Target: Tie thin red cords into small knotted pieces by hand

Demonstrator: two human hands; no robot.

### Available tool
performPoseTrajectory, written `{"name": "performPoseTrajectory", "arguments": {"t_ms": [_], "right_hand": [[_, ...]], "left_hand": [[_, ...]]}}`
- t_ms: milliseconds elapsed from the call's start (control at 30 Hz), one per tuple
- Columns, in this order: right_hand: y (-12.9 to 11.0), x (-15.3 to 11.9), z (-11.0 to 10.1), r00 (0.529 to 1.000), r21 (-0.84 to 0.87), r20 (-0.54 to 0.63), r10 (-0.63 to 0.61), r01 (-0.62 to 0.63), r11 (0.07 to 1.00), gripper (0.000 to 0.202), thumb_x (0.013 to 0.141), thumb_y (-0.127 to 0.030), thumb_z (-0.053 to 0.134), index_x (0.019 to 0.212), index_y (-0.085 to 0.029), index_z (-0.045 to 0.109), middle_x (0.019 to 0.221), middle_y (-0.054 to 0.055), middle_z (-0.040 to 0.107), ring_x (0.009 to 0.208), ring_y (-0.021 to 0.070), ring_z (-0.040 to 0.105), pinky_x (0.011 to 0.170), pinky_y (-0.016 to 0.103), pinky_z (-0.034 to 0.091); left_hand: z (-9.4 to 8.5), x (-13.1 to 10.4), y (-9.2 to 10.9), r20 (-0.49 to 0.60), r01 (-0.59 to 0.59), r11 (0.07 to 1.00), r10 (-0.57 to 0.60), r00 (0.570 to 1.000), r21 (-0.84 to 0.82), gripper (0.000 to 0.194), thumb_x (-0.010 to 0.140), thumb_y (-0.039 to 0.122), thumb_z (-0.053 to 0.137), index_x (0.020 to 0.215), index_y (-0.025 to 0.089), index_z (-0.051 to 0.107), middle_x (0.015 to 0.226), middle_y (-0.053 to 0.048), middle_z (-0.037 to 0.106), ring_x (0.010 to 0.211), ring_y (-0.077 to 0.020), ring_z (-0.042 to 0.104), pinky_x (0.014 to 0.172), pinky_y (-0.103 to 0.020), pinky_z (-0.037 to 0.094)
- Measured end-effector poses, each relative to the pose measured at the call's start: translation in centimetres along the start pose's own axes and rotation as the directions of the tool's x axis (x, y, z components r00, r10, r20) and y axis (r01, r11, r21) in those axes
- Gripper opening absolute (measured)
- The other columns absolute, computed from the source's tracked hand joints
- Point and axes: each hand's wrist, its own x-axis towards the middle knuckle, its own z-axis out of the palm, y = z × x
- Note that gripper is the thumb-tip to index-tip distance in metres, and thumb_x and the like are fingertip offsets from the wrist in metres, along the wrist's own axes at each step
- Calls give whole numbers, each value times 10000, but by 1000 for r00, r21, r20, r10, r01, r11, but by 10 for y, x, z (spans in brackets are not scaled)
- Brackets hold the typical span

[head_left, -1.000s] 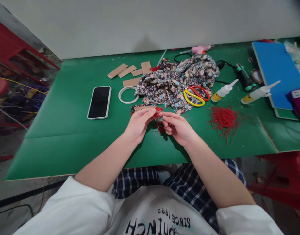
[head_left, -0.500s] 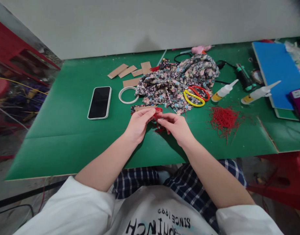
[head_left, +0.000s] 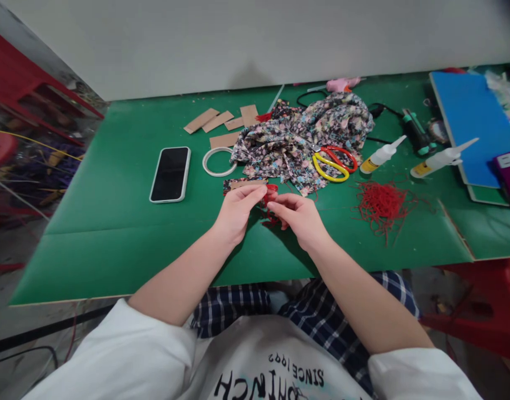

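Red thread, gathered in a small bundle (head_left: 272, 188), is between the two hands, just in front of the person and above the near part of the green table (head_left: 125, 239). Left hand (head_left: 237, 215) pinches the bundle with thumb and forefinger. Right hand (head_left: 301, 220) has its thumb and forefinger near together at the lower strands, the other fingers curled; the view is small there, so I cannot tell if a strand is caught between them. To work well, in my judgement, the left pinch should remain firm and quiet, while the right fingers pull gently and evenly, because thin strands tangle easily. The bundle looks bright and slightly glossy at its top, where it appears looped; below, loose ends hang darker and uneven. Well apart, to the right, lies a loose heap of red threads (head_left: 382, 203).
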Motion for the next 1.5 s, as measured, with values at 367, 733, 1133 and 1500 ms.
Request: {"name": "performPoseTrajectory", "arguments": {"t_ms": [367, 733, 1133, 1500], "right_hand": [[-3, -5, 0, 952, -434, -27, -305, 263, 861, 116, 802, -289, 576, 758, -189, 617, 656, -13, 597, 533, 82, 486, 522, 227, 408], [-6, -13, -4, 646, -798, 159, -746, 529, 288, 131, 861, -211, 503, 832, -187, 628, 841, 63, 681, 812, 162, 615, 722, 272, 479], [-37, -23, -25, 663, -710, 305, -684, 637, 301, 166, 900, -200, 473, 925, -202, 637, 848, 54, 701, 776, 149, 640, 716, 276, 505], [-43, -17, -45, 715, -597, 371, -593, 673, 437, 234, 878, -175, 508, 1002, -266, 684, 917, 20, 718, 836, 155, 653, 770, 310, 510]], "left_hand": [[-2, 2, -2, -48, -42, 997, 45, 998, 59, 173, 693, 332, 720, 756, 171, 734, 788, -44, 730, 809, -153, 647, 861, -306, 455], [-4, -5, 1, 8, -275, 797, 321, 947, 537, 173, 772, 337, 643, 812, 202, 744, 842, -45, 725, 851, -182, 629, 853, -324, 450], [-3, -10, 2, 399, -621, 387, 516, 758, 681, 152, 810, 269, 581, 799, 243, 730, 796, -44, 736, 917, -215, 614, 895, -378, 426], [0, -16, 7, 535, -689, 428, 435, 725, 585, 118, 778, 238, 614, 775, 264, 730, 787, -37, 740, 924, -220, 612, 916, -398, 426]]}}
